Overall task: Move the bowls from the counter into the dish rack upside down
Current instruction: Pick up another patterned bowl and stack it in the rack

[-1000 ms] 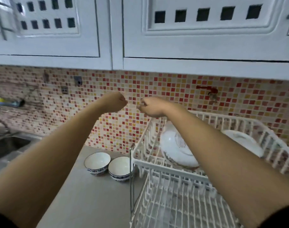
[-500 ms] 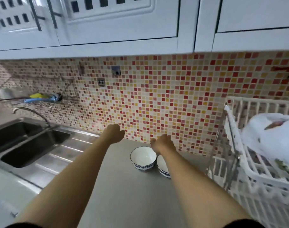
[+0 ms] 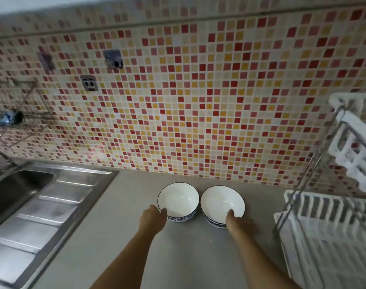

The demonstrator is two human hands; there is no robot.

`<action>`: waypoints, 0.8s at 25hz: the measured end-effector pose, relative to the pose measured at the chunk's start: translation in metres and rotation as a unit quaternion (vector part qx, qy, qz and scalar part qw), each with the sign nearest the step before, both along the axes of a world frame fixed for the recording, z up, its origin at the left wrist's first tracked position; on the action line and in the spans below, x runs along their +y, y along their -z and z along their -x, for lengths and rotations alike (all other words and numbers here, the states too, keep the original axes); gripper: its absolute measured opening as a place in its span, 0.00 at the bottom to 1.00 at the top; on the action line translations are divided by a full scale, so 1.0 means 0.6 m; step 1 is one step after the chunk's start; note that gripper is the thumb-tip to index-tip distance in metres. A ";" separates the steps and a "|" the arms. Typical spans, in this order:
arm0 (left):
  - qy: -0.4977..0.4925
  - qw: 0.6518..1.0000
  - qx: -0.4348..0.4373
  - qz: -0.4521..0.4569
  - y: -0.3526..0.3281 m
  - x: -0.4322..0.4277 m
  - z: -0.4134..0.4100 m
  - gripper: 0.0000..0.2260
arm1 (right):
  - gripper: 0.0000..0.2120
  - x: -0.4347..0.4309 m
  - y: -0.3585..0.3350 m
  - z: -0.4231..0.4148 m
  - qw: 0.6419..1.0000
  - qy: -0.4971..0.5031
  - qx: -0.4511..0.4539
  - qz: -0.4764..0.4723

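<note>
Spanning the left edge, a stainless steel sink (image 3: 21, 188) with a ribbed draining board (image 3: 52, 209) sits recessed in the grey counter (image 3: 119, 236); above it a wire wall shelf (image 3: 21, 122) hangs on the mosaic tile backsplash (image 3: 198, 101), which also carries a socket plate (image 3: 89, 83). Right of the sink, the left hand (image 3: 154, 217) reaches forward from a bare forearm, its fingertips (image 3: 163, 210) at the near rim of the left bowl (image 3: 178, 200); the fingers lie loosely together and slightly curled, and whether they yet grip the rim cannot be told. Both bowls stand upright on the counter near the backsplash, white inside with a blue patterned band outside, rims almost touching. The right bowl (image 3: 222, 203) lies just beside the first; the right hand (image 3: 239, 223) meets its near rim, one digit (image 3: 230, 214) hooked over the edge into the bowl while the remaining fingers, blurred, spread along the outer wall. At the far right stands the white two-tier dish rack (image 3: 328, 232) on a metal frame (image 3: 298, 184), well apart from the hands.
</note>
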State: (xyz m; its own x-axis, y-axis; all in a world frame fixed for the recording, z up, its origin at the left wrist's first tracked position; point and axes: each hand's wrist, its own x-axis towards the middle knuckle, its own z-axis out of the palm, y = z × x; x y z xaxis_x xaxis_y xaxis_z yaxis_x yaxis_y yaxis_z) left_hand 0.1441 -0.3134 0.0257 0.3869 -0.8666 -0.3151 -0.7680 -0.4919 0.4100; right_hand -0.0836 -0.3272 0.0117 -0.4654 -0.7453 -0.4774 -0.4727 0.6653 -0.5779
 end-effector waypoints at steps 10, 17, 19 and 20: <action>-0.185 0.937 0.298 0.003 0.088 -0.068 0.021 0.16 | 0.21 -0.015 0.081 -0.036 0.962 0.149 -0.221 0.054; -0.261 0.860 0.435 0.059 0.108 -0.079 0.007 0.22 | 0.20 -0.015 0.091 -0.032 0.929 0.174 -0.319 0.065; -0.272 0.852 0.441 0.075 0.097 -0.072 -0.005 0.22 | 0.25 -0.006 0.090 -0.041 0.931 0.161 -0.323 0.049; -0.274 0.850 0.441 0.083 0.085 -0.067 -0.012 0.22 | 0.28 0.001 0.083 -0.046 0.932 0.154 -0.327 0.028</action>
